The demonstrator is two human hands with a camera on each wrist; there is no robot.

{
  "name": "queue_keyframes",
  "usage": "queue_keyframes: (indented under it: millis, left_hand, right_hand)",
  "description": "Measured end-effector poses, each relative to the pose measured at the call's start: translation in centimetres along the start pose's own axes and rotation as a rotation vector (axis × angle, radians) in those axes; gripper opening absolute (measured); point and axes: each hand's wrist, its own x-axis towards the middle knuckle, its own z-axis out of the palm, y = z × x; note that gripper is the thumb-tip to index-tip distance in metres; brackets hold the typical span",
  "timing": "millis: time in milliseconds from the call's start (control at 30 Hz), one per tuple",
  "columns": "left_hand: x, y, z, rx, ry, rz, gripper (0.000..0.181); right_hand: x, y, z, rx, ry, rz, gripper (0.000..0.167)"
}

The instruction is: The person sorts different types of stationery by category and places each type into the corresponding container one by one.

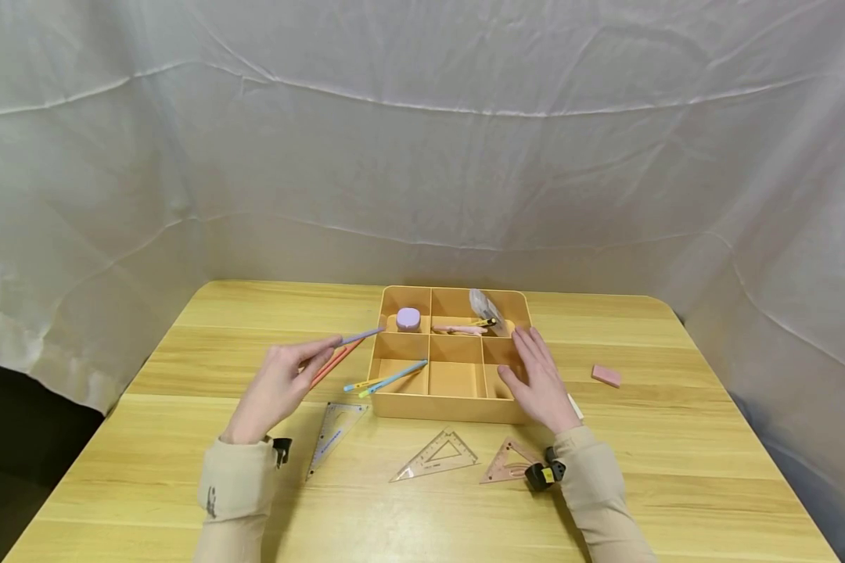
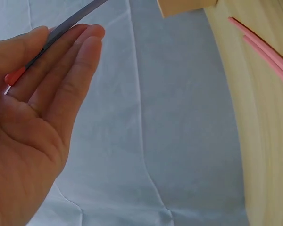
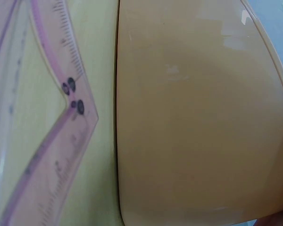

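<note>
In the head view my left hand (image 1: 273, 391) pinches a purple-grey pen (image 1: 361, 337) between thumb and fingers, its tip by the left wall of the orange divided box (image 1: 433, 408). The left wrist view shows that hand (image 2: 52, 99) with the pen (image 2: 75, 20), which has a red end. My right hand (image 1: 544, 385) rests on the box's right edge, fingers extended. Blue and yellow pens (image 1: 401, 375) lean out of the front left compartment. A purple round item (image 1: 408, 318) sits in the back left one; pens (image 1: 461, 329) and a clear packet (image 1: 488, 311) lie in the back right one.
Red pens (image 1: 332, 367) lie on the table left of the box. Set squares lie in front: one bluish (image 1: 321, 446), one clear (image 1: 422, 467), one pink (image 1: 496, 469). A pink eraser (image 1: 606, 375) lies to the right, and a white item (image 1: 576, 407) beside my right wrist.
</note>
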Motion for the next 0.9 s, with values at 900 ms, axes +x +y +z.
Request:
queue_keyframes:
  millis: [900]
  left_hand:
    - [0.4,2.0,1.4,-0.009,-0.186,0.041,0.026]
  right_hand:
    - [0.0,0.0,0.0,0.001,-0.002,0.001,0.069]
